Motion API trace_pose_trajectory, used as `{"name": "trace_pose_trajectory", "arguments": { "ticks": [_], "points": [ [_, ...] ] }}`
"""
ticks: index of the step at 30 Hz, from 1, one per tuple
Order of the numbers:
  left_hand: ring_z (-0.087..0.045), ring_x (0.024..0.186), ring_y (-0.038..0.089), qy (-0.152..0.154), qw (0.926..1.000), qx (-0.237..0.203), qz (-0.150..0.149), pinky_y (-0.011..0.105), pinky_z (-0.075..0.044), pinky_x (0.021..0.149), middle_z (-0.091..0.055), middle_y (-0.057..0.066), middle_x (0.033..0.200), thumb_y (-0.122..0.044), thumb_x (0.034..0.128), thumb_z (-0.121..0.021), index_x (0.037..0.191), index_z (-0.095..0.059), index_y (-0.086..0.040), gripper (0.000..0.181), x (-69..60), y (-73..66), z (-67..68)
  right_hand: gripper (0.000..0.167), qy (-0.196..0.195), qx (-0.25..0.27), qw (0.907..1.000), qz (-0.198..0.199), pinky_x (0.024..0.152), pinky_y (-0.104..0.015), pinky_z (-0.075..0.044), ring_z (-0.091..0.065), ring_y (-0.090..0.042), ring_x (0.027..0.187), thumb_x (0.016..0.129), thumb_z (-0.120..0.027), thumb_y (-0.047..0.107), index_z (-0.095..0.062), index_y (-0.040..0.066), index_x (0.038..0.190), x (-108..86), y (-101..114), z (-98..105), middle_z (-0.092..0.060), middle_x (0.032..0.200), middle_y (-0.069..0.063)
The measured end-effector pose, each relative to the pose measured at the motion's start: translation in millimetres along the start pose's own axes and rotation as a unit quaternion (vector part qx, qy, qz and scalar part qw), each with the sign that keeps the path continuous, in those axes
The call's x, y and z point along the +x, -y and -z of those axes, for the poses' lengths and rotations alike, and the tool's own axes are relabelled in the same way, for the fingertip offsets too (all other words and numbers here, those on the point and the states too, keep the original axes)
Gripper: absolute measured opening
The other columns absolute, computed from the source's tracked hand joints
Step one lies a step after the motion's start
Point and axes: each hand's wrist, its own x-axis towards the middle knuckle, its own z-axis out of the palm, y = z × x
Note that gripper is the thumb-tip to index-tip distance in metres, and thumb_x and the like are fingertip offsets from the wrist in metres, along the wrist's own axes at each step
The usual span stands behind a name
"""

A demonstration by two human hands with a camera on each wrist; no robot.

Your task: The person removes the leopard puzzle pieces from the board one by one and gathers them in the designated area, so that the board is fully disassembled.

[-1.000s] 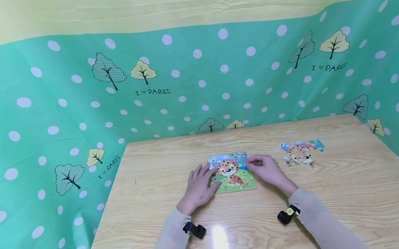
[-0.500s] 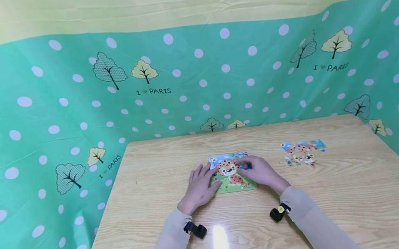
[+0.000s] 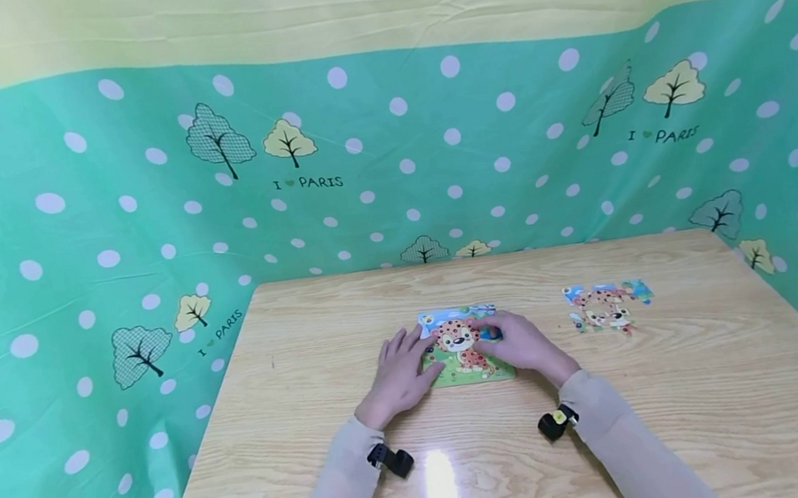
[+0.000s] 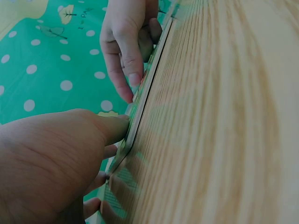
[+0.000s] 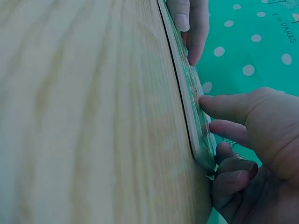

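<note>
A picture board [image 3: 459,374] with a spotted leopard cub lies on the wooden table, in the middle of the head view. My left hand [image 3: 398,374] rests on its left side, fingers fairly straight and spread, thumb [image 4: 114,128] on the surface near the lower edge. Over the right half of the picture, my right hand [image 3: 521,342] has its thumb [image 5: 224,106] and index finger down on the board. They appear to pinch a small puzzle piece by the cub's face; the piece is mostly hidden. The right hand's other fingers are curled in.
Several joined and loose puzzle pieces [image 3: 604,308] lie right of the board, showing part of a cub's face. The wooden table [image 3: 317,319] ends at a green dotted curtain [image 3: 333,207] behind. Black wrist cameras [image 3: 390,459] are strapped to both wrists.
My right hand has moved left from the board's right edge to over the cub's face, then nearly stopped. My left hand has stayed in place on the board.
</note>
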Motion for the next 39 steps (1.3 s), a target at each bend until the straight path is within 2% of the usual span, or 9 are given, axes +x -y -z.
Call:
{"name": "trace_pose_trajectory", "arguments": {
  "ticks": [6, 23, 30, 34, 36, 39],
  "points": [
    [-0.021, 0.162, 0.049, 0.001, 1.0, -0.001, -0.001, 0.073, -0.01, 0.13, -0.03, 0.02, 0.174, -0.042, 0.1106, -0.053, 0.161, -0.048, -0.017, 0.056, -0.5, 0.1, -0.1, 0.044, -0.005, -0.022, 0.9997, -0.001, 0.074, -0.034, -0.049, -0.057, -0.02, 0.093, 0.098, -0.077, 0.034, -0.072, 0.014, 0.137, -1.9, 4.2, -0.3, -0.066, 0.107, -0.006],
    [-0.021, 0.161, 0.05, -0.001, 1.0, -0.001, -0.007, 0.074, -0.01, 0.129, -0.03, 0.02, 0.174, -0.041, 0.1105, -0.054, 0.161, -0.048, -0.016, 0.057, -0.6, -0.5, 0.9, 0.043, -0.004, -0.013, 0.9999, -0.001, 0.071, -0.033, -0.043, -0.052, -0.021, 0.087, 0.098, -0.078, 0.032, -0.072, 0.014, 0.137, -2.0, 4.0, 0.3, -0.06, 0.098, -0.005],
    [-0.021, 0.162, 0.05, -0.001, 1.0, -0.004, -0.003, 0.073, -0.01, 0.13, -0.031, 0.02, 0.174, -0.041, 0.1106, -0.054, 0.16, -0.049, -0.016, 0.056, -0.9, -0.9, 1.7, 0.035, -0.004, -0.015, 0.9999, 0.002, 0.078, -0.035, -0.048, -0.057, -0.019, 0.095, 0.099, -0.078, 0.032, -0.076, 0.017, 0.131, -2.5, 4.0, 0.2, -0.068, 0.111, -0.004],
    [-0.02, 0.162, 0.049, 0.0, 1.0, -0.003, -0.002, 0.072, -0.01, 0.13, -0.031, 0.02, 0.174, -0.042, 0.1108, -0.053, 0.161, -0.049, -0.016, 0.056, -0.4, -0.3, 1.5, 0.036, -0.006, -0.014, 0.9999, 0.002, 0.084, -0.043, -0.054, -0.062, -0.024, 0.102, 0.099, -0.077, 0.031, -0.076, 0.018, 0.132, -2.8, 4.0, 0.2, -0.07, 0.118, -0.007],
    [-0.02, 0.162, 0.049, 0.0, 1.0, -0.003, -0.002, 0.073, -0.01, 0.13, -0.031, 0.02, 0.174, -0.042, 0.1107, -0.053, 0.16, -0.049, -0.016, 0.056, -0.2, 0.0, 1.1, 0.036, -0.007, -0.022, 0.9997, 0.006, 0.092, -0.051, -0.057, -0.066, -0.031, 0.11, 0.1, -0.076, 0.031, -0.075, 0.017, 0.133, -3.1, 3.2, -0.7, -0.071, 0.126, -0.01],
    [-0.021, 0.162, 0.049, -0.001, 1.0, -0.003, -0.004, 0.073, -0.011, 0.13, -0.032, 0.02, 0.173, -0.043, 0.1105, -0.053, 0.16, -0.05, -0.016, 0.056, -0.1, 0.6, 0.3, 0.038, -0.008, -0.033, 0.9994, 0.008, 0.107, -0.062, -0.053, -0.063, -0.041, 0.129, 0.101, -0.074, 0.032, -0.074, 0.017, 0.137, -4.1, 3.6, -1.4, -0.068, 0.14, -0.015]
  ]
}}
